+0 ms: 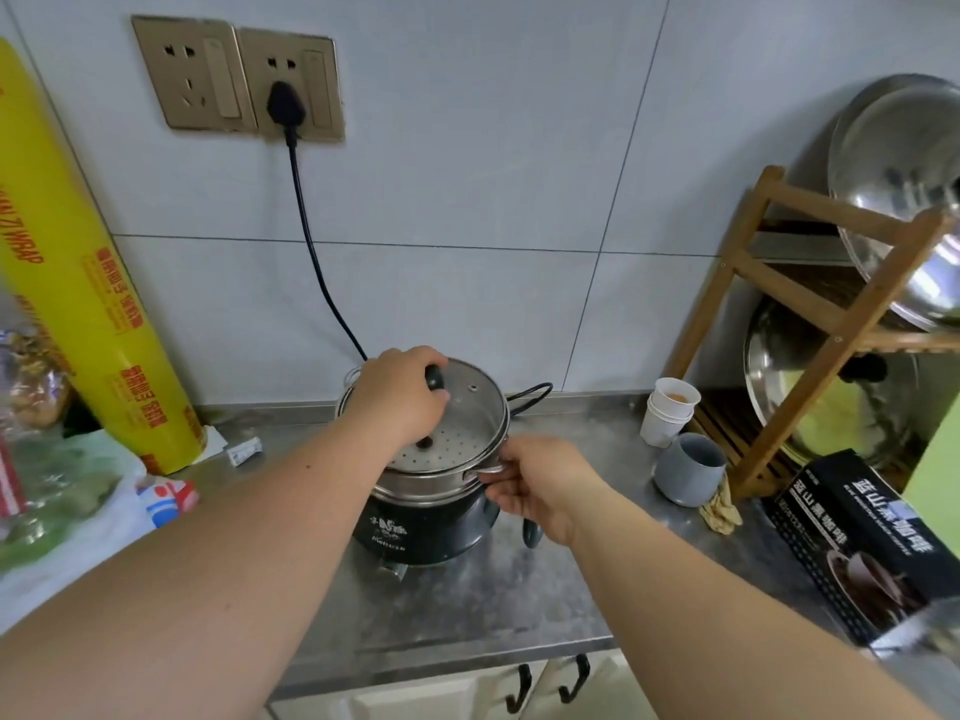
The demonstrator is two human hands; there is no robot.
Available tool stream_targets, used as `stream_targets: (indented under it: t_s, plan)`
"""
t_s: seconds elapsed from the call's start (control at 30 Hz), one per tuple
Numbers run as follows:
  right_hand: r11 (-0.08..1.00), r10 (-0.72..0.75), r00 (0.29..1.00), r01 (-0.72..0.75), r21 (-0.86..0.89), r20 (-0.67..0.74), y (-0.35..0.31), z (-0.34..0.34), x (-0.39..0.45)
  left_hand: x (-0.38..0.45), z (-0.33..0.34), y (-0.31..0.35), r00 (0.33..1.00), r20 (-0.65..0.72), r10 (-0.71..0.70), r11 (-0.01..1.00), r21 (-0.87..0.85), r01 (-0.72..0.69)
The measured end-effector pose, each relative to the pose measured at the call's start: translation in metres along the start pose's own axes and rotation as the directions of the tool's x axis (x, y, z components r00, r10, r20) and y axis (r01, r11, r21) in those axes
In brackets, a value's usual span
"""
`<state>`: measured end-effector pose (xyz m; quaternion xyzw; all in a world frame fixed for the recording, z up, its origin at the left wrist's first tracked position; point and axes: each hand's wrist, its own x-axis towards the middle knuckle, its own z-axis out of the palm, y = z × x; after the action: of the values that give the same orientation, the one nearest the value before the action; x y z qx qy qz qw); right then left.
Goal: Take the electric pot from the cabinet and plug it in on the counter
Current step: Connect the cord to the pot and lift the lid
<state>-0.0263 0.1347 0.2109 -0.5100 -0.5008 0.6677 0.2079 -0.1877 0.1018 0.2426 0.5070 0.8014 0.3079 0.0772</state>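
While the black round electric pot stands on the grey steel counter, roughly midway along its width and nearer the back wall than the front edge, both hands are on it. Left hand is closed over the black knob of the glass lid, fingers curled round it. Right hand pinches the small metal side handle of the steel steamer tier under the lid, on the pot's right side; thumb on top, fingers beneath. Lid sits level on the tier. Black power cord runs from behind the pot up the white tiled wall to a black plug, seated in the right-hand unit of the gold double wall socket; left-hand unit unoccupied. Slack cord loops on the counter just behind the pot to its right. Left end of counter: tall yellow roll of cling wrap leaning at the back, plastic bags in front of it. Right end: stack of white paper cups near the back edge, grey mug just in front of them, wooden rack holding steel lids, black coffee box at the front right corner
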Motion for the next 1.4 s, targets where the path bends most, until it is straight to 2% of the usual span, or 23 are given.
stream_targets:
  t_s: [0.13, 0.27, 0.4, 0.57, 0.7, 0.83, 0.97, 1.4]
  plan:
    - [0.998, 0.026, 0.999, -0.027, 0.055, 0.030, -0.002, 0.005, 0.002, -0.001, -0.031, 0.004, 0.981, -0.194, -0.010, 0.982, -0.187, -0.027]
    - [0.996, 0.028, 0.999, -0.031, 0.084, 0.027, -0.004, 0.009, 0.002, -0.006, -0.078, -0.001, 0.913, -0.405, -0.051, 0.960, -0.271, -0.067]
    - [0.985, -0.015, 1.000, 0.014, 0.172, 0.004, -0.012, 0.003, 0.001, -0.012, -0.104, -0.011, 0.865, -0.480, -0.144, 0.945, -0.326, -0.023]
    - [0.941, -0.103, 0.980, 0.151, 0.302, -0.169, -0.018, -0.033, 0.003, -0.015, -0.078, -0.008, 0.915, -0.383, -0.129, 0.964, -0.264, 0.025]
    - [0.906, -0.059, 0.949, 0.181, 0.383, -0.308, -0.013, -0.065, 0.008, -0.015, -0.036, -0.002, 0.972, -0.207, -0.112, 0.979, -0.192, 0.072]
    - [0.864, -0.036, 0.915, 0.230, 0.448, -0.401, 0.000, -0.091, 0.006, -0.015, -0.002, 0.004, 0.994, -0.071, -0.086, 0.994, -0.076, 0.080]
    - [0.863, -0.003, 0.892, 0.230, 0.449, -0.451, 0.014, -0.110, 0.001, -0.014, 0.016, 0.001, 0.994, 0.003, -0.106, 0.994, -0.010, 0.106]
    - [0.874, -0.039, 0.888, 0.253, 0.416, -0.459, 0.038, -0.114, 0.000, -0.012, 0.031, -0.007, 0.997, 0.041, -0.069, 0.985, 0.158, 0.062]
